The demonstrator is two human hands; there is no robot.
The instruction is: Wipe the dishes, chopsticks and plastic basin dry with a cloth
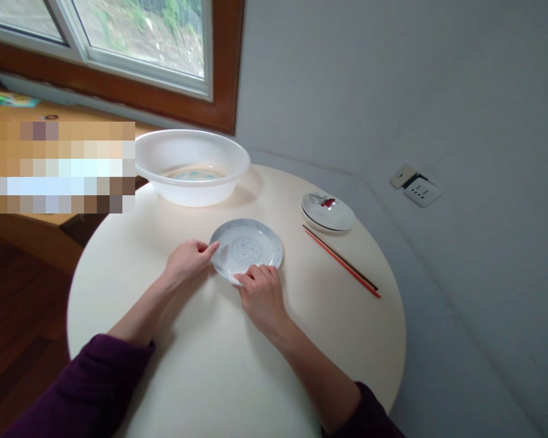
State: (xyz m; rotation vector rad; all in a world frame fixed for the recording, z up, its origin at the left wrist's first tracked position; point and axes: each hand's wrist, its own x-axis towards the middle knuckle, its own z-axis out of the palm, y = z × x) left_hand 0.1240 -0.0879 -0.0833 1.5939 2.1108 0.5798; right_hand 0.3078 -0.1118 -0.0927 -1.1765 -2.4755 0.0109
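Observation:
A round pale plate with a grey-blue patterned rim and a round motif in the middle is in front of me, at or just above the tabletop. My left hand pinches its left edge, thumb on top and fingers below. At the near edge, my right hand is closed, with its curled fingers over the rim. A small white patch shows by its thumb; whether this is cloth, tissue or the rim itself is unclear. The plate's near right edge is partly hidden by that hand.
A large white basin with some liquid in it stands at the back left of the round white table. Stacked white dishes and two chopsticks lie to the right. A wall socket is beyond.

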